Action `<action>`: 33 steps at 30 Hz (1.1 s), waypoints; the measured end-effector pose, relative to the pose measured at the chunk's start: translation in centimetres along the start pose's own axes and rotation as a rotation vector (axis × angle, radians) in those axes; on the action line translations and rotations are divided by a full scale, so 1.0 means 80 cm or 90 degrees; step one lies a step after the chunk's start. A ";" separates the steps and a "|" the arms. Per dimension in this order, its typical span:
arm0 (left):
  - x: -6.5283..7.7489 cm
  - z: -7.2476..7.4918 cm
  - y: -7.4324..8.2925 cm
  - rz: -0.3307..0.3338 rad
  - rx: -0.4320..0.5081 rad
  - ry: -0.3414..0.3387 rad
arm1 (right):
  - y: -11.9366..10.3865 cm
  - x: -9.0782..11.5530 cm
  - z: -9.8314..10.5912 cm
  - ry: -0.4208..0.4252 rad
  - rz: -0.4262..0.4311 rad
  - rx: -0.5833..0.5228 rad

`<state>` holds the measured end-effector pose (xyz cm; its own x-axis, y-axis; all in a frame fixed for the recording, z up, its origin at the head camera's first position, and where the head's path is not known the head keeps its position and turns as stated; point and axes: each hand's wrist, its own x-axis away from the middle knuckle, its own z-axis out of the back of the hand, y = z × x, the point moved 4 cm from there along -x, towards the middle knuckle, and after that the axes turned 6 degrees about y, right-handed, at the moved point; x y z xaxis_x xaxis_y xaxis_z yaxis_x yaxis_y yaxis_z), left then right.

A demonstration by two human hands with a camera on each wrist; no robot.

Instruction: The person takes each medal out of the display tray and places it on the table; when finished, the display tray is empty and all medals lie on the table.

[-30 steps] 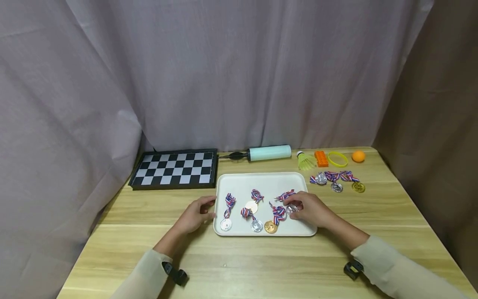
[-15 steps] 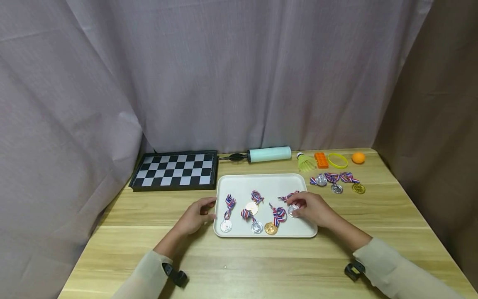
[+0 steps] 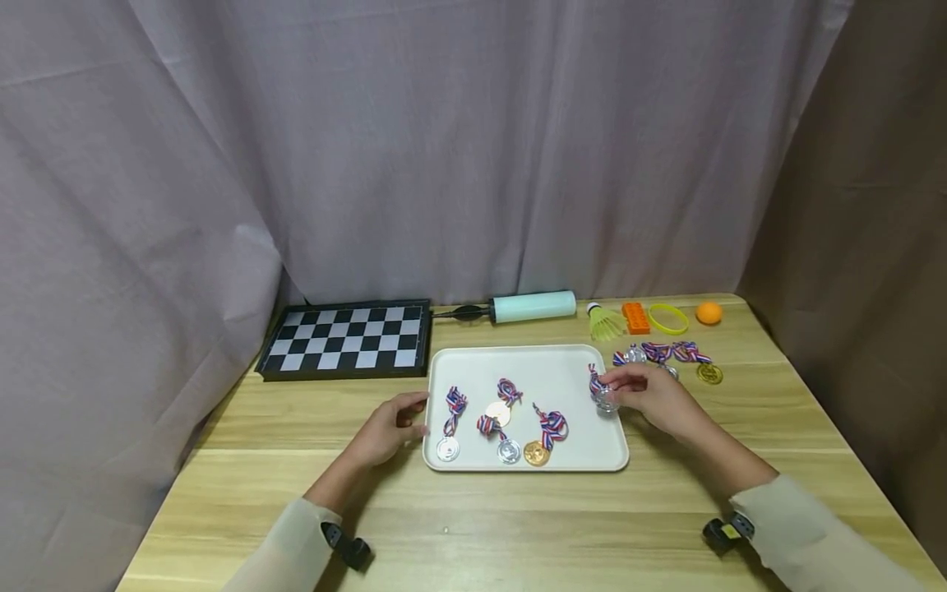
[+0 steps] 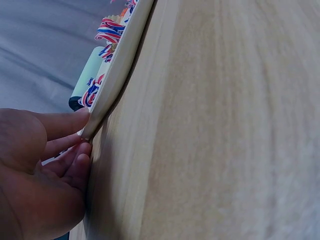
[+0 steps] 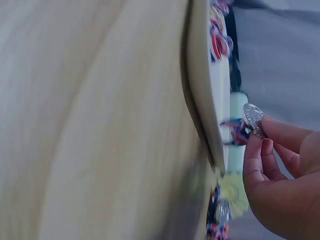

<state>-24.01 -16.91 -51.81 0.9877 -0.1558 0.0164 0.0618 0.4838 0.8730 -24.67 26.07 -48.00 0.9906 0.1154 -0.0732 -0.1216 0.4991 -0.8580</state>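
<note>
My right hand (image 3: 658, 399) pinches a silver medal (image 5: 253, 117) between thumb and fingers. Its red, white and blue ribbon (image 3: 596, 381) dangles over the right end of a white tray (image 3: 518, 358). At the tray's left side, my left hand (image 3: 385, 427) rests its fingertips (image 4: 80, 119) against the rim, fingers loosely bent. Lying on the tray are a silver medal (image 3: 447, 448) at the left, a gold medal (image 3: 498, 412) and another silver medal (image 3: 509, 450) in the middle, and a second gold medal (image 3: 536, 452) right of them, each with a bunched ribbon.
Right of the tray lie two silver medals (image 3: 635, 353) and a gold medal (image 3: 709, 374). Behind stand a chessboard (image 3: 344, 337), a pale green hand pump (image 3: 533, 307), a yellow shuttlecock (image 3: 605, 322), an orange brick (image 3: 635, 318), a yellow ring (image 3: 669, 330) and an orange ball (image 3: 709, 313).
My right hand has picked up the silver medal from the tray and carried it right, toward the tray's right rim. My left hand has stayed at the left rim.
</note>
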 end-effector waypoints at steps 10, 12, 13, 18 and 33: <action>0.001 0.002 0.002 0.005 0.003 -0.001 | 0.038 -0.003 0.052 0.043 -0.043 0.066; 0.001 0.002 0.002 0.006 0.005 -0.001 | 0.049 -0.004 0.055 0.039 -0.042 0.069; 0.001 0.002 0.002 0.006 0.007 -0.001 | 0.053 -0.003 0.056 0.036 -0.041 0.074; 0.001 0.001 0.001 0.006 0.014 -0.003 | 0.066 -0.002 0.054 0.018 -0.025 0.072; 0.000 0.000 -0.002 0.007 0.009 -0.001 | 0.070 -0.006 0.058 -0.014 -0.033 0.053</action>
<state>-24.01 -16.98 -51.92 0.9880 -0.1522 0.0278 0.0481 0.4732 0.8797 -26.11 32.80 -50.38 0.9942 0.1063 -0.0184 -0.0765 0.5747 -0.8148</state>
